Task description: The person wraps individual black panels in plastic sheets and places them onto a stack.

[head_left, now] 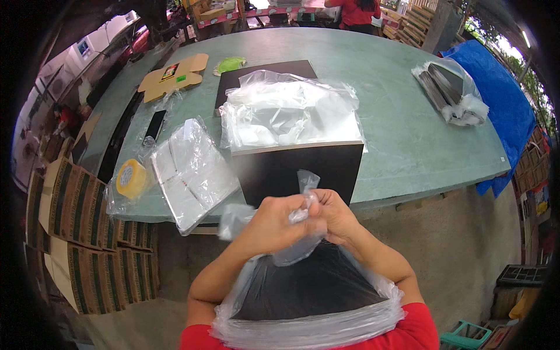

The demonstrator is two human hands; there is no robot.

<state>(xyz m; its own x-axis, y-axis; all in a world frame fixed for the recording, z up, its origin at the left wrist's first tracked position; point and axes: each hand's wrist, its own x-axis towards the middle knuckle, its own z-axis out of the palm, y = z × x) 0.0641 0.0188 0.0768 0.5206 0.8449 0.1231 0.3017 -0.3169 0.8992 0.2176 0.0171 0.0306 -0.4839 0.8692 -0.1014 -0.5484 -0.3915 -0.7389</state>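
My left hand [273,226] and my right hand [337,217] meet in front of me, fingers closed on the gathered, twisted mouth of a clear plastic bag [308,318]. Loose ends of its film stick out above and to the left of my fingers. Inside the bag, flat black sheets or boards lie against my body. Just beyond my hands, a black panel [291,172] stands at the table edge. A pile of clear plastic bags [291,111] rests on top behind it. Whether my fingers hold a knot is blurred.
On the green table [408,151] lie a packet of clear bags [195,175], yellow tape [131,178], a phone [154,125], flattened cardboard [174,76] and a bagged black bundle [449,93]. Blue tarp [496,99] hangs at right; cartons [99,251] stand lower left. A person [359,13] is far off.
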